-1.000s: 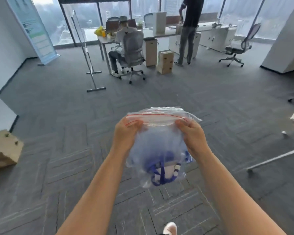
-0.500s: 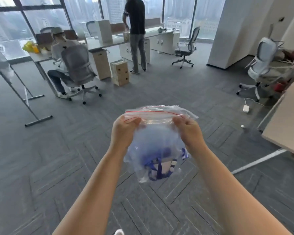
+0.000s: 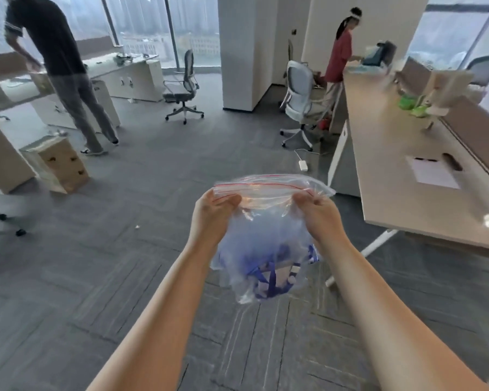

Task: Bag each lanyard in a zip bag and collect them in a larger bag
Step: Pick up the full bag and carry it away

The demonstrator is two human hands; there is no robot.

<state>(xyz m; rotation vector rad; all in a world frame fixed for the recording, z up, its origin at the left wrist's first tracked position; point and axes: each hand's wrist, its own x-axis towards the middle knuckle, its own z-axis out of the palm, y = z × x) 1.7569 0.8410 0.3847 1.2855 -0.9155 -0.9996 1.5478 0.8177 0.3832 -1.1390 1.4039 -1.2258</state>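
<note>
Holding up a large zip bag [image 3: 266, 235] of blue lanyards [image 3: 270, 280] mid-frame, top corners pinched with left hand [image 3: 212, 218] and right hand [image 3: 319, 218].

Clear zip bag [image 3: 266, 230], red seal line; blue lanyards [image 3: 268, 277] inside; grey striped carpet [image 3: 124, 263].

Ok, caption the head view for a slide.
The left hand and right hand pinch the red-lined top of a clear zip bag of blue lanyards above grey carpet, near a long desk.
</note>
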